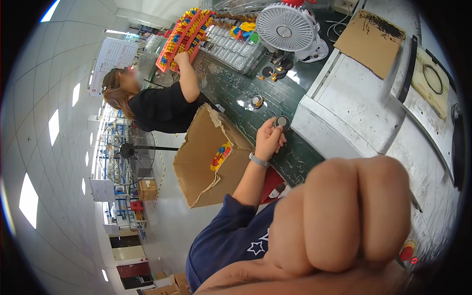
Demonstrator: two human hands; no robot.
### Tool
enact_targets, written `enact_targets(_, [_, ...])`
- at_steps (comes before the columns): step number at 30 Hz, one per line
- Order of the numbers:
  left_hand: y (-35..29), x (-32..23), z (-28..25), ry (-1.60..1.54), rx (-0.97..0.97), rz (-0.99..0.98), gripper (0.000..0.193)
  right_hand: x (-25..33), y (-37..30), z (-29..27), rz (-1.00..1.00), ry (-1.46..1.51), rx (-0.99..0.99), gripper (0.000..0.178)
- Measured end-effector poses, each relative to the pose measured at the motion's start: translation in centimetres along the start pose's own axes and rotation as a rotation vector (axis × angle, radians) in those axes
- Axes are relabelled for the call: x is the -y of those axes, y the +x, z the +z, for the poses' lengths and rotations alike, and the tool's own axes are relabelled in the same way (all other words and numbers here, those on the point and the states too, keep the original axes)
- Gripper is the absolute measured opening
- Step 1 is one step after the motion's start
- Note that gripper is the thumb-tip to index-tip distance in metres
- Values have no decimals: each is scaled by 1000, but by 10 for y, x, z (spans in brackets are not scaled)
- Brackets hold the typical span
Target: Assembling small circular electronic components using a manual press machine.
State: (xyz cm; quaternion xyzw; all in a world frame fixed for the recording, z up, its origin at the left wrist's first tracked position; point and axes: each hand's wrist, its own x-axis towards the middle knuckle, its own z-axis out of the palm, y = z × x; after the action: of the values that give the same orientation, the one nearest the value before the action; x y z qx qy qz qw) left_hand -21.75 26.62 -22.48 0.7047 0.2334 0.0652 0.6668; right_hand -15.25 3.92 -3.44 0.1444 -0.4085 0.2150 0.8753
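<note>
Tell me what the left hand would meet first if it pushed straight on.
The small round dark metal disc on the green workbench, right at the fingertips of the left hand; they seem to touch it already, though depth is unclear.

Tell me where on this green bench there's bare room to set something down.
The green bench is bare between the co-worker's arm and the round part, and below the left hand. Crowded near the white fan and clear trays.

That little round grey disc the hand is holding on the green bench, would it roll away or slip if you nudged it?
The round disc looks flat and small, so lying down it would probably slide, not roll; on edge it might roll. The left hand pinches it easily with its fingertips, so it is likely light and rigid.
</note>
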Motion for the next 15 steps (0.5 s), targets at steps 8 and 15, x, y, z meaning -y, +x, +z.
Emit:
enact_targets(8, [1, -2, 1, -31, -19, -1, 29, -9, 4, 0, 4, 62, 82, 9])
enact_targets(15, [1, -3, 5, -22, -1, 22, 29, -20, 2, -4, -13, 128, 119, 9])
